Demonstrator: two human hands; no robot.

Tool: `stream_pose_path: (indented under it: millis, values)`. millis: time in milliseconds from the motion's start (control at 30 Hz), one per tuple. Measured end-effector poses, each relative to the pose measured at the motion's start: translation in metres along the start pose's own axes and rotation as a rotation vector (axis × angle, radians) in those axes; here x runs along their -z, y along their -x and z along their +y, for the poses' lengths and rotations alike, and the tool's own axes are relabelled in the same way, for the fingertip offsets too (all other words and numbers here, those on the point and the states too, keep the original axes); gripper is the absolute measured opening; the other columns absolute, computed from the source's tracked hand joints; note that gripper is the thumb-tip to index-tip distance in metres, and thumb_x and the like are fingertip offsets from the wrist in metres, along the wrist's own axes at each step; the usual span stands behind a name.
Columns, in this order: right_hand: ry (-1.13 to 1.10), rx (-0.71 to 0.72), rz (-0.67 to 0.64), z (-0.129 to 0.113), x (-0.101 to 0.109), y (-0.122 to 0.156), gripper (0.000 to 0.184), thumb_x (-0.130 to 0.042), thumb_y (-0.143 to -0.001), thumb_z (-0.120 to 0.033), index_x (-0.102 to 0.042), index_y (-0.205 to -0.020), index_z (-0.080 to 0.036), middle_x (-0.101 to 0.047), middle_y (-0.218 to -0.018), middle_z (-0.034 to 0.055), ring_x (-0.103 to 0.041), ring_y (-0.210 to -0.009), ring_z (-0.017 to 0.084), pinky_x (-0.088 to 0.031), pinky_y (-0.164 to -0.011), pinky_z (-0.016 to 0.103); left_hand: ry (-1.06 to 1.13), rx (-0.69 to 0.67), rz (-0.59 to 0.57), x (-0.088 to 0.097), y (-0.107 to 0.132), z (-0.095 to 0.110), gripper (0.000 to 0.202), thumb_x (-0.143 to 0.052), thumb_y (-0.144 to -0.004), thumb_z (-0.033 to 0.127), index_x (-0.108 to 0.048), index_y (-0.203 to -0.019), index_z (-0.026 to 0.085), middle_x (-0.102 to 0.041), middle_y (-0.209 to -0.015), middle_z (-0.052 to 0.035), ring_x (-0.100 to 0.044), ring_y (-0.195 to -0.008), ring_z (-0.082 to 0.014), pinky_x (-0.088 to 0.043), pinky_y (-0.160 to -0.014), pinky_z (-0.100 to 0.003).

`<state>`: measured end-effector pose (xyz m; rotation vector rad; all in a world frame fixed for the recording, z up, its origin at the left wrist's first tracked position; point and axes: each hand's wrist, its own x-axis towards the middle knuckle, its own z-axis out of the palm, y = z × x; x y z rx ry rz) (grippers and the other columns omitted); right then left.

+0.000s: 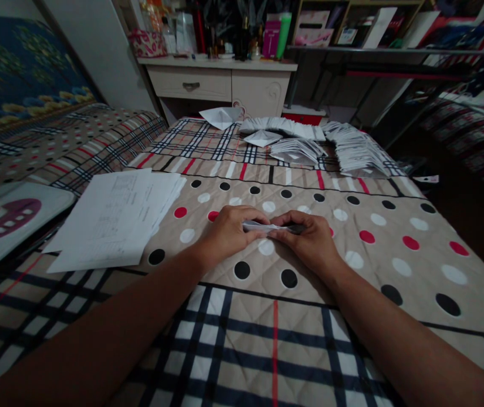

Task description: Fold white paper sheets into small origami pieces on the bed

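Both my hands meet over the middle of the bed, pinching a small piece of folded white paper (pixel 255 226) from its two sides. My left hand (pixel 232 226) has its thumb below the paper and its fingers over the top. On the other end, my right hand (pixel 307 233) grips in the same way, its thumb close to the left one. Much of the folded paper is hidden by my fingers, so its full shape does not show. Left of my hands lies a loose stack of printed sheets (pixel 110 217).
At the bed's far end lie rows of folded papers (pixel 356 150), with a separate folded paper (pixel 221 117) to their left. A patterned quilt (pixel 352 362) covers the bed. A white and purple object (pixel 8 223) sits at the left edge. Beyond stands a dresser (pixel 208 82).
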<state>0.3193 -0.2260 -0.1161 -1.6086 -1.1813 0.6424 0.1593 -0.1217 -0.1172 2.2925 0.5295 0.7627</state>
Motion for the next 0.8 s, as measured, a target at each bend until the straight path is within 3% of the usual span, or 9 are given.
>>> stream_pose_path:
  millis: [300, 467, 633, 800]
  values:
    - [0.211, -0.023, 0.051, 0.003, 0.009, -0.004, 0.017, -0.079, -0.066, -0.032, -0.076, -0.077, -0.019, -0.073, -0.067, 0.0021, -0.062, -0.06, 0.017, -0.044, -0.054, 0.027, -0.046, 0.294, 0.034, 0.007, -0.002, -0.003, 0.011, -0.077, -0.07, 0.02, -0.077, -0.082, 0.02, -0.075, -0.074, 0.0002, -0.063, -0.061, -0.0139, -0.049, -0.058, -0.027]
    - [0.26, 0.011, -0.006, 0.004, 0.016, -0.005, 0.012, -0.073, -0.072, -0.029, -0.076, -0.079, -0.019, -0.073, -0.068, 0.0017, -0.063, -0.061, 0.017, -0.044, -0.056, 0.028, -0.047, 0.27, 0.005, 0.012, -0.003, -0.006, 0.009, -0.07, -0.077, 0.018, -0.077, -0.082, 0.019, -0.075, -0.073, -0.0007, -0.064, -0.061, -0.0137, -0.046, -0.056, -0.025]
    - [0.333, 0.016, -0.044, 0.006, 0.019, -0.005, 0.013, -0.069, -0.076, -0.03, -0.074, -0.078, -0.018, -0.069, -0.064, 0.0015, -0.06, -0.059, 0.017, -0.04, -0.054, 0.027, -0.053, 0.293, -0.037, 0.014, -0.002, -0.006, 0.014, -0.061, -0.084, 0.018, -0.075, -0.079, 0.017, -0.068, -0.059, 0.0, -0.061, -0.051, -0.0116, -0.042, -0.048, -0.021]
    - [0.404, 0.081, 0.007, 0.005, 0.024, -0.003, 0.021, -0.063, -0.082, -0.035, -0.072, -0.076, -0.018, -0.066, -0.061, 0.0012, -0.056, -0.056, 0.016, -0.036, -0.052, 0.027, 0.044, 0.371, -0.028, 0.01, -0.001, -0.009, 0.017, -0.06, -0.086, 0.023, -0.074, -0.08, 0.017, -0.068, -0.058, 0.0001, -0.057, -0.045, -0.0097, -0.041, -0.045, -0.02]
